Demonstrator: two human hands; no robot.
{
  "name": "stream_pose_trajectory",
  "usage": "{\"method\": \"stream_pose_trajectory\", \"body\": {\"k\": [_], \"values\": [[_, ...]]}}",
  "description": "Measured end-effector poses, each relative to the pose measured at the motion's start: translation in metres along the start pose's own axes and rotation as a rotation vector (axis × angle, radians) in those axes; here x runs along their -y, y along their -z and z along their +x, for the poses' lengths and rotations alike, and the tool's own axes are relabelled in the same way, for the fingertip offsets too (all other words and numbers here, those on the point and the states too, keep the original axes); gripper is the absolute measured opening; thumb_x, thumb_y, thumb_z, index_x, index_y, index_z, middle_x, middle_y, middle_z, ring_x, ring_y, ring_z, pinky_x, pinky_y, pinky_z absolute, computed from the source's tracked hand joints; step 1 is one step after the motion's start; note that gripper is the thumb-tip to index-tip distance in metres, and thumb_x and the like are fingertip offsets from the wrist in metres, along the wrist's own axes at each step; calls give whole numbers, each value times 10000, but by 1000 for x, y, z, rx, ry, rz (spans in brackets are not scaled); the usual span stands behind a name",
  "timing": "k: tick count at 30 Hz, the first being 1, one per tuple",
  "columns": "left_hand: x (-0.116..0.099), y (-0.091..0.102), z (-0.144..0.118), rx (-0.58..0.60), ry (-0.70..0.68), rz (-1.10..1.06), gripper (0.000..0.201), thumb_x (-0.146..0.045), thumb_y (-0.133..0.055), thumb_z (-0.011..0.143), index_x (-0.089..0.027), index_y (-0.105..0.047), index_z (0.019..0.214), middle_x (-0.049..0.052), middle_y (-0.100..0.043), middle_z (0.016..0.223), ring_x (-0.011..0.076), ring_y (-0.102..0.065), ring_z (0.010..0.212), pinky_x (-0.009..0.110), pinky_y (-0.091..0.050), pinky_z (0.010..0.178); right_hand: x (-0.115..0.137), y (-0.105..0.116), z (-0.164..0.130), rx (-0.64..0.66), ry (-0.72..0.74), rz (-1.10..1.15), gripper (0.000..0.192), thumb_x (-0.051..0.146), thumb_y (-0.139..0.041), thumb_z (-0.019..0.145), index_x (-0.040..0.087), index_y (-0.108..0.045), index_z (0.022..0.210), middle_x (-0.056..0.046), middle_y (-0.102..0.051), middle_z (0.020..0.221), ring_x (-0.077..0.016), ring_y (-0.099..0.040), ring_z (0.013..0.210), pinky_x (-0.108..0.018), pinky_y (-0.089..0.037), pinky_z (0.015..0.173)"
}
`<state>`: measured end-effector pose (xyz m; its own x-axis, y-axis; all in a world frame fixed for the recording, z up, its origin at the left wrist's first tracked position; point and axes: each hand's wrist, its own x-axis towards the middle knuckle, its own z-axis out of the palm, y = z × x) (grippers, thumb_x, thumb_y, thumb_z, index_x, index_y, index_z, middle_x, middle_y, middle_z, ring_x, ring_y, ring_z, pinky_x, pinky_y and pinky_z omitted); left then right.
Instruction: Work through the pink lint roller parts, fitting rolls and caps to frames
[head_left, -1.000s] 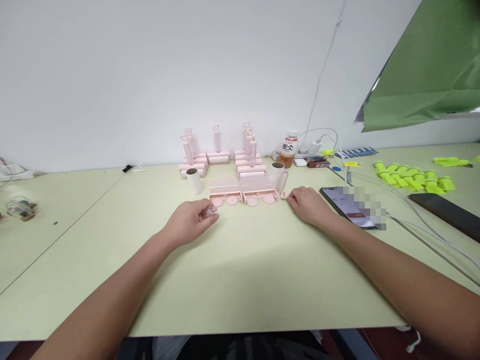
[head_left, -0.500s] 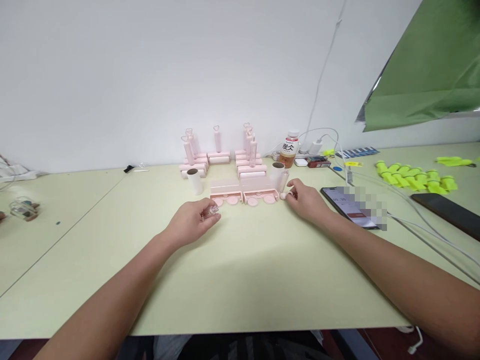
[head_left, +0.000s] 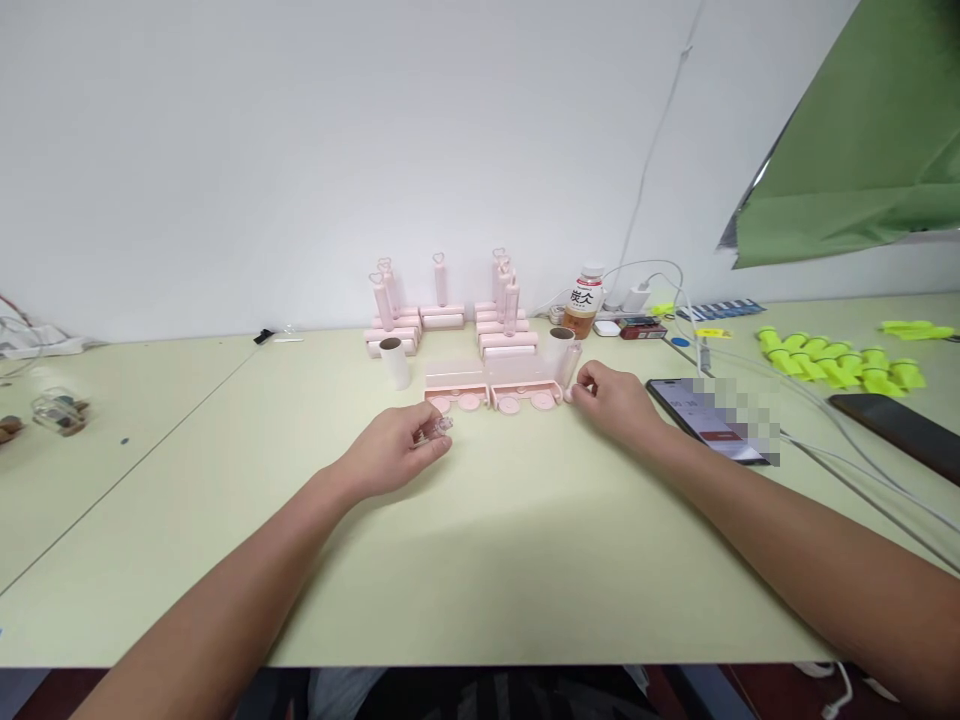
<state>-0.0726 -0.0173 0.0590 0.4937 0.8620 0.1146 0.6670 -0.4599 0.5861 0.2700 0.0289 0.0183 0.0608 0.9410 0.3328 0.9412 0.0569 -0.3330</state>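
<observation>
My left hand (head_left: 397, 450) is closed around a small clear plastic piece (head_left: 442, 425), whose end sticks out past the fingertips. Over on the right, the fingers of my right hand (head_left: 611, 400) are pinched together at a small pink round piece (head_left: 568, 394) on the table; whether they grip one cannot be made out. Between the hands lie two open pink cases (head_left: 525, 385) with clear lids, and pink discs (head_left: 509, 405) in front of them. A pink clear-walled tube (head_left: 571, 362) stands beside the right fingertips, next to a white cardboard roll (head_left: 559, 345).
Another white roll (head_left: 394, 365) stands left of the cases. Behind are pink lint rollers (head_left: 510, 340) with upright heart-topped handles (head_left: 382, 300), and a drink bottle (head_left: 583, 305). A phone (head_left: 705, 420), cables and yellow-green pieces (head_left: 832, 362) lie right; clear-wrapped items (head_left: 60, 412) lie left.
The view has shifted slightly. My left hand has turned a little, and more of the clear piece shows. My right fingers have closed together at the small pink pieces.
</observation>
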Motion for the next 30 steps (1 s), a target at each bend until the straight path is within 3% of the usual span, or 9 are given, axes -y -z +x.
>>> {"method": "stream_pose_trajectory", "body": {"k": [12,17,19,21,24,26,28,30], "values": [[-3,-5,-1,20,-76,-79,198,-375,-536,886,-203,-509,792,-7,-548,755,132,-485,665,261,-372,599,-1,-2,-3,-42,45,73,80,250,-538,780,201,-558,720,-61,-638,804,-210,-593,753,-310,-416,677],[-12,-2,4,-146,-174,-150,254,-449,-601,868,-195,-610,868,59,-603,894,167,-530,794,278,-428,661,13,22,-21,-237,64,175,62,261,-535,803,211,-543,767,-88,-641,943,-229,-601,854,-324,-439,706],[-20,-1,8,-185,-162,-303,319,-496,-619,858,-190,-630,945,64,-637,873,145,-518,705,272,-424,608,32,34,-32,-247,136,307,110,312,-547,844,215,-556,794,-85,-644,932,-230,-599,859,-323,-446,704],[-29,-1,13,-201,-144,-515,388,-547,-590,872,-178,-608,992,26,-622,725,114,-476,571,264,-409,544,56,40,-42,-60,231,541,188,397,-550,888,213,-590,892,-72,-654,917,-219,-606,853,-326,-464,741],[-39,-8,16,-239,-150,-779,452,-600,-564,875,-173,-562,1021,-21,-563,606,114,-501,516,260,-423,520,90,35,-55,354,344,931,406,570,-513,908,192,-587,1036,-87,-653,1010,-211,-609,885,-324,-485,743],[-40,-16,15,-272,-152,-900,463,-606,-589,857,-180,-552,1033,-23,-573,618,124,-541,546,258,-440,530,104,23,-60,556,299,1104,482,635,-445,927,176,-585,896,-49,-633,795,-166,-586,697,-301,-469,655],[-39,-27,13,-283,-130,-977,474,-612,-621,830,-182,-558,1020,-30,-565,608,116,-529,533,241,-420,502,112,10,-67,660,217,1237,482,647,-460,923,183,-546,823,31,-518,578,-114,-468,500,-259,-396,524],[-37,-36,10,-248,-92,-991,474,-624,-641,805,-176,-574,948,-51,-509,542,95,-467,465,219,-356,441,114,-1,-74,735,123,1348,463,639,-534,893,190,-520,782,79,-423,495,-88,-370,423,-234,-337,462]]}}
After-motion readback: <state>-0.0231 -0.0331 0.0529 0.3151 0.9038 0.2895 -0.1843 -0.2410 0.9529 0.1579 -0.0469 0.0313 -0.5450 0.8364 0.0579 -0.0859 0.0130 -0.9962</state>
